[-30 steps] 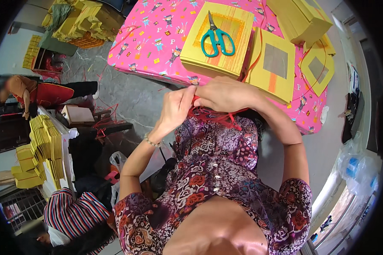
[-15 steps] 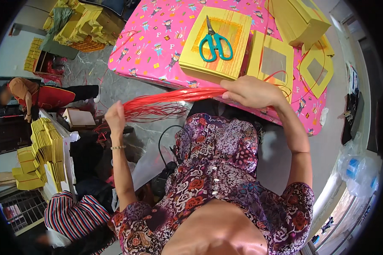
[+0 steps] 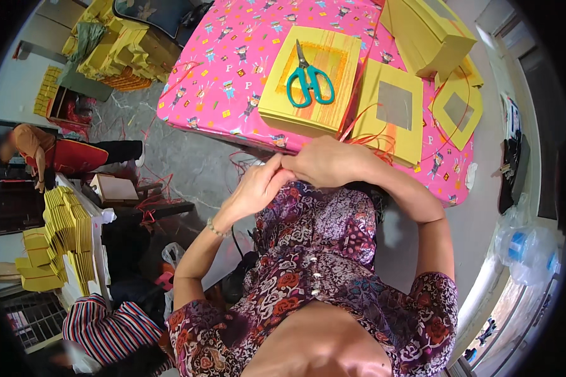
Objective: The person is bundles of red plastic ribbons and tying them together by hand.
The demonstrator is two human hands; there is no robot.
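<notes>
My left hand point(image 3: 253, 190) and my right hand point(image 3: 326, 164) meet at the front edge of the table, in front of my patterned blouse. The right hand is closed on a bundle of thin red plastic strings point(image 3: 374, 139), whose loose ends show past its wrist. My left fingers are pinched together against the right fingertips, and whatever lies between them is hidden. Beyond the hands, scissors point(image 3: 310, 87) with teal handles lie on a stack of yellow cardboard pieces point(image 3: 271, 103). Right of that stack lies a yellow frame-like piece point(image 3: 415, 94) with a grey window.
A pink printed cover point(image 3: 226, 69) wraps the table. More yellow card shapes point(image 3: 424, 41) stand at its far right. On the left, a person point(image 3: 63, 147) in a red apron is near folded yellow card stacks point(image 3: 69, 220). Clear plastic bottles point(image 3: 527, 251) stand at right.
My hands were wide apart with the red strings stretched between them. The left hand has moved right to meet the right one, and the strings' ends now show beyond the right wrist.
</notes>
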